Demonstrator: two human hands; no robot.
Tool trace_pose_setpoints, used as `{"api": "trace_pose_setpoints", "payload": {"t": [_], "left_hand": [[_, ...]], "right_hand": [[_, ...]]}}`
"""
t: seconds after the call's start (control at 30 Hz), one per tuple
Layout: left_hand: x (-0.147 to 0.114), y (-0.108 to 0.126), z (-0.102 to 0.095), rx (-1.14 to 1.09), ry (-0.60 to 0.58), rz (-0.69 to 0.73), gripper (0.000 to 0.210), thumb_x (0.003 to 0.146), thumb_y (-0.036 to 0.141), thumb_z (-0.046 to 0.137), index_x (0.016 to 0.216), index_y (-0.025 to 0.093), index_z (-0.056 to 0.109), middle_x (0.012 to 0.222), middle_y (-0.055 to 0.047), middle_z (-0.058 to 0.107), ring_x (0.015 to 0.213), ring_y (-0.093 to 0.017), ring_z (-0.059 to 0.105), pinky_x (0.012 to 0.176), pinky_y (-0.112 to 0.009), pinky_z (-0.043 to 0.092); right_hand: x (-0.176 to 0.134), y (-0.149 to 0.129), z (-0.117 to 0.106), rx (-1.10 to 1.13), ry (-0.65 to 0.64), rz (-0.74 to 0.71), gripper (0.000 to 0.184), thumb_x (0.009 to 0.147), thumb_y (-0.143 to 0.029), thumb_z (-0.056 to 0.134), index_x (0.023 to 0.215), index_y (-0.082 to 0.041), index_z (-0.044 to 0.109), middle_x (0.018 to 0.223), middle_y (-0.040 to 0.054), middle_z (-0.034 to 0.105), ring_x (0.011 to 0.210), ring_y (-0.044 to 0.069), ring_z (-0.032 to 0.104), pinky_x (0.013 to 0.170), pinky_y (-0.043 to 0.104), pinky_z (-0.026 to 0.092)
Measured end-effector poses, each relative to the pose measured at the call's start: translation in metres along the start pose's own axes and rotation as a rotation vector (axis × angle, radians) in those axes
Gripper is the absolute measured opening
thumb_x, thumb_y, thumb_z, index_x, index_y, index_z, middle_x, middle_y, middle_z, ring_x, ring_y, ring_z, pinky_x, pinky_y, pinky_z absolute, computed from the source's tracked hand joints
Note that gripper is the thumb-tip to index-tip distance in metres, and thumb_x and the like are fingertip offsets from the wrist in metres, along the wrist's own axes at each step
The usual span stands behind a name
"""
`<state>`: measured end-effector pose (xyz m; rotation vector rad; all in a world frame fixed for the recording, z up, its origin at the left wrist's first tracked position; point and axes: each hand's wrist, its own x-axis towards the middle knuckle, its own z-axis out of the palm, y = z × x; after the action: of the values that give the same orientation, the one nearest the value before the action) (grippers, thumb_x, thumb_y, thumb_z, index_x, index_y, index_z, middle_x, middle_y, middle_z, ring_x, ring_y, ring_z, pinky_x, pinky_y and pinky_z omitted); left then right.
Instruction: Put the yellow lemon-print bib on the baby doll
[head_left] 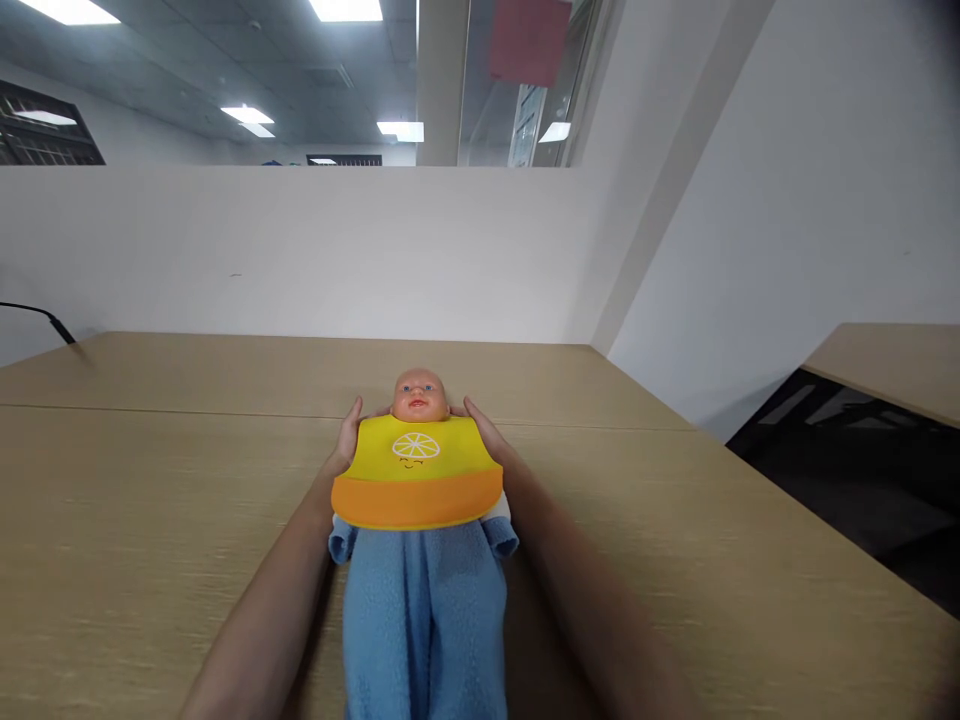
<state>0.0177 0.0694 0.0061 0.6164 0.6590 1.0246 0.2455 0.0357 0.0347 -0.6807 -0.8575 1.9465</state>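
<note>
A baby doll (420,392) lies face up along the table, its head toward the far wall. It wears a blue fleece outfit (424,610). Over its chest spreads a yellow bib (375,448) with a white citrus slice, a smiling face and an orange pocket (417,500) at the bottom. My left hand (349,432) cups the doll's shoulder at the left, thumb up, fingers reaching behind the neck. On the other side, my right hand (484,430) grips the right shoulder the same way. The doll and bib hide most of my fingers.
The light wooden table (187,500) has a seam across its far part and meets a white wall (337,250). A black cable (56,325) stands at the far left. Beyond a gap on the right is another wooden tabletop (900,365); a window opens above the wall.
</note>
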Motion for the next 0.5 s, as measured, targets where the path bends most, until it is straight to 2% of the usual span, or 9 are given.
{"api": "trace_pose_setpoints", "payload": {"t": [0.17,0.3,0.37,0.5], "left_hand": [[-0.010,-0.007,0.000,0.022,-0.005,0.011,0.053,0.087,0.054,0.039,0.104,0.010,0.063,0.080,-0.012,0.073,0.071,-0.027,0.069,0.071,-0.037,0.051],[-0.026,-0.014,0.008,0.046,0.012,0.046,0.032,0.083,0.033,0.050,0.101,0.012,0.065,0.081,-0.007,0.073,0.071,-0.024,0.068,0.074,-0.033,0.049],[-0.036,-0.016,0.011,0.069,0.001,0.043,0.033,0.078,0.023,0.052,0.107,0.013,0.063,0.088,-0.005,0.073,0.078,-0.024,0.068,0.079,-0.032,0.047],[-0.053,-0.019,0.015,0.147,-0.060,-0.001,0.047,0.073,0.010,0.050,0.120,0.014,0.058,0.098,-0.007,0.072,0.088,-0.028,0.065,0.081,-0.035,0.045]], "right_hand": [[0.005,0.001,-0.004,-0.019,0.029,0.093,0.040,0.091,-0.043,0.033,0.101,-0.016,0.061,0.089,0.0084,0.071,0.086,0.023,0.067,0.090,0.039,0.047],[0.004,0.002,-0.009,-0.108,0.103,0.166,0.024,0.083,-0.025,0.042,0.086,-0.016,0.064,0.069,0.0041,0.069,0.076,0.022,0.066,0.086,0.037,0.048],[-0.002,0.002,-0.012,-0.154,0.081,0.139,0.024,0.081,-0.022,0.042,0.084,-0.016,0.065,0.068,0.0033,0.068,0.078,0.022,0.065,0.086,0.039,0.048],[-0.015,0.003,-0.012,-0.220,0.009,-0.001,0.025,0.078,-0.018,0.044,0.086,-0.019,0.067,0.081,0.0054,0.070,0.092,0.025,0.063,0.088,0.041,0.047]]}}
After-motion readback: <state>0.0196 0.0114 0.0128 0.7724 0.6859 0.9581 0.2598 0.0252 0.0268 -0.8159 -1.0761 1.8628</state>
